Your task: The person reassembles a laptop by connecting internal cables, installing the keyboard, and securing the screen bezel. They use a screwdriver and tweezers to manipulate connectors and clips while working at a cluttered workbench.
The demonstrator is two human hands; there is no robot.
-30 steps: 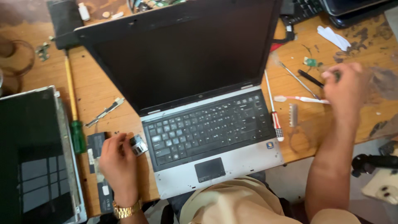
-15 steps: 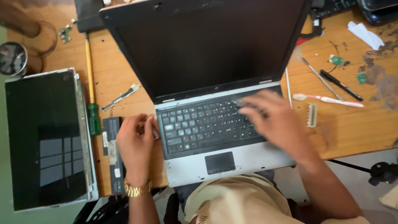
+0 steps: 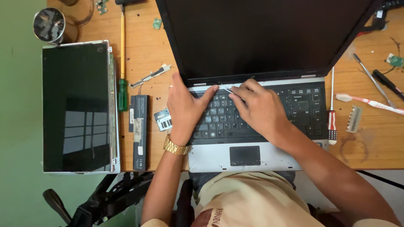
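both hands sit mid-frame on the open laptop (image 3: pixel 269 126): the left hand (image 3: pixel 185 107) lies flat on the keyboard's upper left, and the right hand (image 3: pixel 256 107) pinches thin tweezers (image 3: pixel 230 90) at the top key row. the keyboard is still seated, while a loose screen panel (image 3: pixel 78 107), a battery (image 3: pixel 139 130) and a green screwdriver (image 3: pixel 122 90) lie at the left.

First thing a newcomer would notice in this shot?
The open laptop with its dark screen fills the middle of the wooden table, and both hands sit on its keyboard: the left hand flat at the left end, the right hand pinching a thin metal tool near the top key row. To the left lies a bare screen panel, with a long black battery beside it.
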